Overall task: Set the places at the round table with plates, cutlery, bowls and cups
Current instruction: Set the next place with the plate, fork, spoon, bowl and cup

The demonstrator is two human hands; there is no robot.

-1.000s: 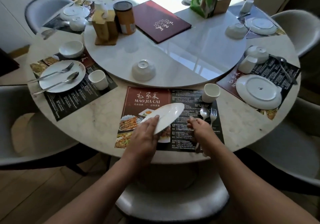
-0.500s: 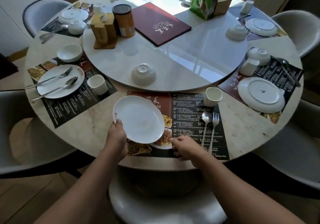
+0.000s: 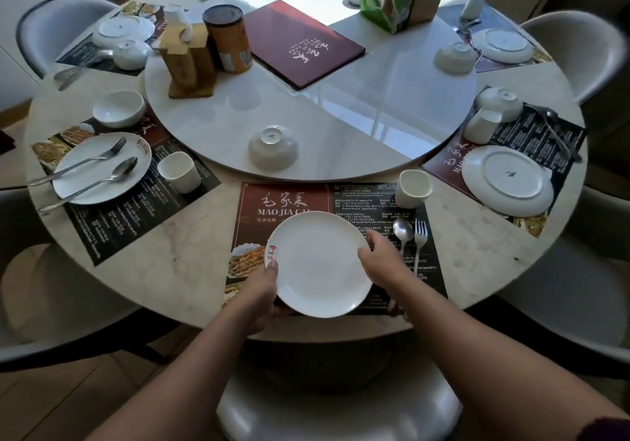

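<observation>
A white plate (image 3: 320, 263) faces up over the near placemat (image 3: 286, 198), close to the table's front edge. My left hand (image 3: 264, 287) grips its left rim with the thumb on top. My right hand (image 3: 378, 259) holds its right rim. A spoon (image 3: 403, 230) and a fork (image 3: 420, 232) lie side by side just right of the plate. A white cup (image 3: 413, 188) stands upright behind them. An upturned white bowl (image 3: 272, 147) sits on the turntable (image 3: 341, 126) beyond the mat.
The left place has a plate with fork and spoon (image 3: 99, 167), a cup (image 3: 178, 171) and a bowl (image 3: 119, 109). The right place has an upside-down plate (image 3: 508, 179), a tipped cup and bowl (image 3: 494, 113). Menu (image 3: 300, 43), canister, boxes on the turntable. Chairs ring the table.
The plate was turned from tilted to face up and brought right and nearer, over the mat. My right hand left the mat's front edge and took the plate's right rim.
</observation>
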